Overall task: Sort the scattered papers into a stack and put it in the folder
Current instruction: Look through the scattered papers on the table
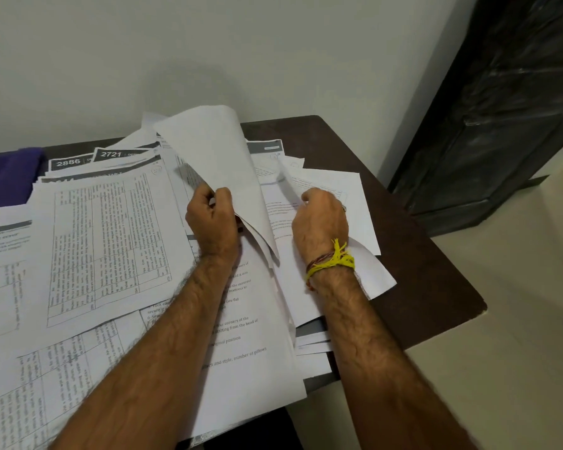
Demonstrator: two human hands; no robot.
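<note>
Printed white papers (pixel 111 241) lie scattered and overlapping across a dark brown table (pixel 413 254). My left hand (pixel 212 222) grips a few sheets (pixel 218 157) at their lower edge and holds them lifted, so they curl upward toward the wall. My right hand (pixel 320 222), with a yellow thread band on its wrist, pinches the edge of another sheet (pixel 325 183) lying on the right part of the pile. A purple folder (pixel 7 177) shows at the far left edge, partly covered by papers.
The table stands against a pale wall. Its right edge and front right corner are bare wood. A dark cabinet (pixel 501 108) stands to the right, across a strip of light floor (pixel 501 319).
</note>
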